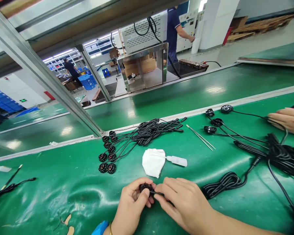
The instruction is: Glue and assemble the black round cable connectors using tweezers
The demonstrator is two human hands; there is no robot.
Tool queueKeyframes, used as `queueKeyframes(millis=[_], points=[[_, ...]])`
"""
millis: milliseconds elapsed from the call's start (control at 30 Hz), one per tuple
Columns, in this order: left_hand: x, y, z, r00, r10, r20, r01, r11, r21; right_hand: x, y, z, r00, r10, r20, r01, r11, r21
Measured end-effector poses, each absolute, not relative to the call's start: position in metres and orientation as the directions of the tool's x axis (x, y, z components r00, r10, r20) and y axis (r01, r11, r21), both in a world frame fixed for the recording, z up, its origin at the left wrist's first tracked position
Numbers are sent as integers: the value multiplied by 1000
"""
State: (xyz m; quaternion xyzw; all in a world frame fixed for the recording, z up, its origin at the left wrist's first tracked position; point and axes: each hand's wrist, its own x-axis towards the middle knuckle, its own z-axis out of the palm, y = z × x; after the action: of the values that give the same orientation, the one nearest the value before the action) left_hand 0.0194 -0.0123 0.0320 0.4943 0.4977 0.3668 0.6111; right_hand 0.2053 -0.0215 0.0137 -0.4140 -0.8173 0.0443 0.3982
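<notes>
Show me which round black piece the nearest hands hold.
The round black piece in the left hand, its cable held by the right hand; the other clearly visible pieces lie on the green tabletop.

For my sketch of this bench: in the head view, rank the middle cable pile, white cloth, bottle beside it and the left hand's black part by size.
1. Middle cable pile
2. White cloth
Smallest, unranked: bottle and black part; the left hand partly covers the part, which sits nearer the camera.

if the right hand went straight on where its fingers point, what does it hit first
Likely the left hand or the black round part it holds, just ahead of the right hand; depth leaves the order unclear.
</notes>
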Motion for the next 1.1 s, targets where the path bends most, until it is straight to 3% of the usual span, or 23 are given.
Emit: queueKeyframes(millis=[233, 433, 700, 967, 1100], points=[[13, -22, 18, 333, 921, -201, 117, 172, 978, 205, -21, 13, -337, 677, 654, 706, 641, -301], [9, -23, 12, 346, 923, -169, 215, 97, 972, 205, -22, 10, -361, 676, 642, 658, 673, -338], [13, -21, 19, 365, 904, -224, 132, 188, 973, 207, -22, 13, -399, 699, 594, 601, 688, -406], [11, -20, 19, 368, 909, -195, 203, 126, 971, 209, -23, 13, -400, 716, 571, 609, 674, -418], [12, -19, 20, 360, 906, -224, 161, 176, 971, 211, -20, 15, -398, 715, 574, 614, 673, -412]])
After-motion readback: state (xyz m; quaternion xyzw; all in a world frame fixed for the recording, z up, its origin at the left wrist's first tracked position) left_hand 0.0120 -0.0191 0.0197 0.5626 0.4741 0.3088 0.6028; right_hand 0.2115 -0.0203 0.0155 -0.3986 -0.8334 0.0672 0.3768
